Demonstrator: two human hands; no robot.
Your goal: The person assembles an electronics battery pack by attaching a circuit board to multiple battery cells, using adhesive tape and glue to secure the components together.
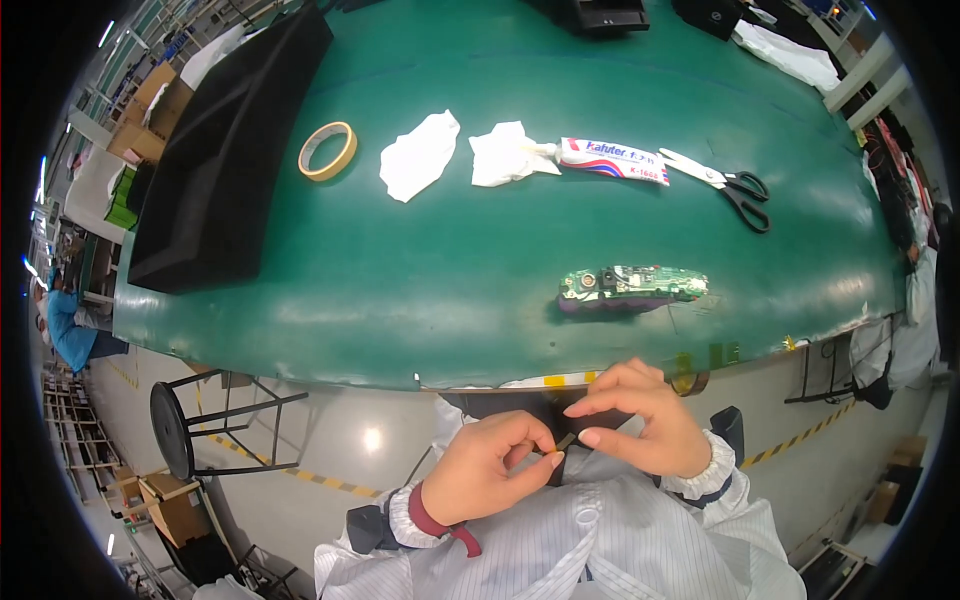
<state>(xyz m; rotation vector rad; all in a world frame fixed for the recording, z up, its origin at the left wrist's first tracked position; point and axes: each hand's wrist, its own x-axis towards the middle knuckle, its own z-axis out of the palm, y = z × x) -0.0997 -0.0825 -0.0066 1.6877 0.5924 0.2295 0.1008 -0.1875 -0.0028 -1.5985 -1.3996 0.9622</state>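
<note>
Left hand [485, 472]: my thumb and index finger pressed together at the tips, pinching a small yellowish strip [567, 441]; too small to tell its material. Right hand [652, 430]: thumb and index finger spread, fingertips just beside the strip, nothing seen between them. Both hands are in front of my body, just off the near edge of the green-topped table [420, 270].

Strip location: at my left fingertips, between the two hands. Beyond my right hand, on the table, a populated green circuit board [640, 283] sits on a dark purplish part.

Farther back, left to right: black box-shaped piece [228, 150], roll of tan tape [346, 155], crumpled white tissue [420, 156], second white tissue [503, 157] with the nozzle of a white adhesive tube [612, 161] on it, black-handled scissors [722, 181], blade tips by the tube's tail.
</note>
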